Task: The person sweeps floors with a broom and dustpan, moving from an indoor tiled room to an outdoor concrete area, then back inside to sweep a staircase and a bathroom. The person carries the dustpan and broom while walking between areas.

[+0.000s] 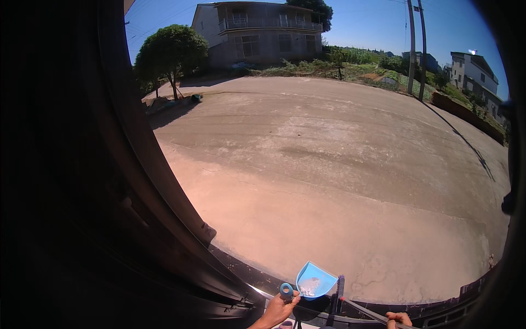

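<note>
My left hand [278,308] grips the handle of a blue plastic dustpan [326,283] at the bottom of the head view. The handle's ring-shaped blue end [286,291] sticks up above my fingers. A pale, shiny patch of debris [309,286] lies in the pan; what it is made of cannot be told. At the lower right, my right hand [397,320] is closed around a broom's thin metal stick [365,311]. The dark bristled broom head [340,290] stands close beside the pan's right edge; whether they touch is unclear.
A dark door frame [164,197] rises along the left. Below the pan runs a dark threshold strip [242,267] with a metal track. Beyond it spreads a sunlit concrete yard [312,197], with a tree [172,49], a two-storey house [271,35] and utility poles [411,53] farther off.
</note>
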The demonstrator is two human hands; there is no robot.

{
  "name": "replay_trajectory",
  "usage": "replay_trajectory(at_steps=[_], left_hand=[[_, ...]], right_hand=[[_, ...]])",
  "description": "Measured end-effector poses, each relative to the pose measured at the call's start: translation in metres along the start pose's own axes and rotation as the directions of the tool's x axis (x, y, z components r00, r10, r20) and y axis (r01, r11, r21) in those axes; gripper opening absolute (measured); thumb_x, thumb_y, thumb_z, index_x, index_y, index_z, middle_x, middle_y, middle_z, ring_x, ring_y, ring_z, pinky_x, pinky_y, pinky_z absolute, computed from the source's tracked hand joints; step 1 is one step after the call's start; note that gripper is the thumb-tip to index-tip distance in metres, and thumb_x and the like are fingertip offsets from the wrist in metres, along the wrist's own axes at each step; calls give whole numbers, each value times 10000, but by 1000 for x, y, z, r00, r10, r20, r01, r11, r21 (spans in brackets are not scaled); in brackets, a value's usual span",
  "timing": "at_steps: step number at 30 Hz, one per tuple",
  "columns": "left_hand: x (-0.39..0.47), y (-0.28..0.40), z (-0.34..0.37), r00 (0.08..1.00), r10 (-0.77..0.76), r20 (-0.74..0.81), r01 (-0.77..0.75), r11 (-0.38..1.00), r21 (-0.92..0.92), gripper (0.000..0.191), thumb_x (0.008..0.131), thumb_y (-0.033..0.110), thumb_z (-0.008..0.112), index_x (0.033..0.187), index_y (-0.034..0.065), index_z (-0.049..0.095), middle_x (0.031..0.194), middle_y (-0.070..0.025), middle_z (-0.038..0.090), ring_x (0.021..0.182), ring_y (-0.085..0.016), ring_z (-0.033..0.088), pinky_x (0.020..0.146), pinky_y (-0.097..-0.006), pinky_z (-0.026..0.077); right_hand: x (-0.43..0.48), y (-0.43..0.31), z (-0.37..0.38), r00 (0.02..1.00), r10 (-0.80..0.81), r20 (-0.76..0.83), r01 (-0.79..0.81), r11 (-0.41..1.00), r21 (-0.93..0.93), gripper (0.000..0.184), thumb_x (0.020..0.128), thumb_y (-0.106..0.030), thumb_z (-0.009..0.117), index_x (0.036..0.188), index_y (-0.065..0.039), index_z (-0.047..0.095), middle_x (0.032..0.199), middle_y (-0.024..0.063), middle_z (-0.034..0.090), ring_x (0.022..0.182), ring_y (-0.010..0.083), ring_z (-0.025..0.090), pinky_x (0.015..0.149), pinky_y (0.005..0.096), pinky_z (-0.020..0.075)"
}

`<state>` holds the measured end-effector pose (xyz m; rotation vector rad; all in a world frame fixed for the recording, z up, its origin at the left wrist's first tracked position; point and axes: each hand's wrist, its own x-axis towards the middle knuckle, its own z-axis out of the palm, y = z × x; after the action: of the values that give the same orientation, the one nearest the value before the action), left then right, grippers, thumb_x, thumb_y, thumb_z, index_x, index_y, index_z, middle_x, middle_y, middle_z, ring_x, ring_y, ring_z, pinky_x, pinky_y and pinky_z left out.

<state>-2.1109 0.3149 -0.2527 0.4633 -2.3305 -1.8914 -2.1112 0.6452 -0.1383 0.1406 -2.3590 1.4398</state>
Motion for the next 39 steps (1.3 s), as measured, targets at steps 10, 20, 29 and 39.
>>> replay_trajectory(at_steps=[10, 20, 29, 39], left_hand=[[166, 3, 51, 986, -62, -156, 70, 996, 46, 238, 910, 219, 649, 1044, 23, 659, 947, -98, 699, 912, -172, 654, 811, -321, 504], [371, 92, 118, 919, -79, -385, 134, 984, 118, 262, 903, 247, 641, 1031, 20, 669, 954, -114, 712, 936, -193, 669, 838, -332, 501], [604, 111, 186, 881, 20, -472, 90, 974, 209, 281, 894, 278, 639, 1004, 23, 679, 932, -138, 712, 902, -223, 683, 814, -340, 511], [913, 170, 258, 892, 38, -451, 19, 992, 122, 231, 896, 235, 654, 966, 16, 673, 828, -84, 674, 791, -158, 632, 710, -308, 491]], right_hand=[[235, 78, 76, 987, 106, 118, -107, 994, 8, 79, 850, 34, 530, 879, 16, 601, 791, 99, 637, 732, 187, 606, 667, 315, 511], [519, 169, 79, 980, 89, 178, -95, 995, 23, 75, 850, 24, 531, 883, 4, 595, 818, 94, 640, 752, 175, 603, 676, 305, 505], [715, 257, 139, 979, 153, 136, -154, 988, -3, 72, 850, 15, 532, 887, -7, 589, 842, 90, 643, 770, 164, 600, 684, 296, 499], [961, 316, 202, 964, 262, -37, -264, 962, -67, 69, 849, 5, 533, 890, -19, 583, 869, 85, 647, 789, 152, 596, 693, 286, 493]])
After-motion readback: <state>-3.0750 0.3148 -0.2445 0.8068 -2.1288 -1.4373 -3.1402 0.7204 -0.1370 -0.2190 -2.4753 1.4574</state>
